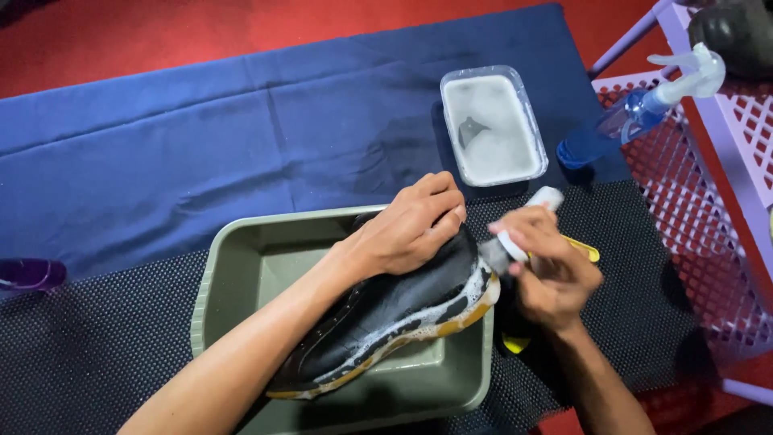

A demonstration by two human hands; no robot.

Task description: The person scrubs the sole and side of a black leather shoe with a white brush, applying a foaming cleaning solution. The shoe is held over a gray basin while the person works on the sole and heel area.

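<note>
A black sneaker (403, 310) with a white and yellow sole lies tilted across a grey-green plastic basin (258, 250), its sole edge covered in soap foam. My left hand (411, 225) grips the shoe from above near the toe end. My right hand (551, 270) holds a white-handled brush (523, 221) whose head touches the toe of the sneaker. A yellow object (588, 251) shows partly under my right hand.
A clear rectangular tub of foamy water (493, 125) stands behind the basin on a blue cloth (201, 153). A blue spray bottle (636, 113) lies on a lilac rack (725, 185) at right. Black dotted matting (97, 338) covers the front. A purple item (28, 274) sits far left.
</note>
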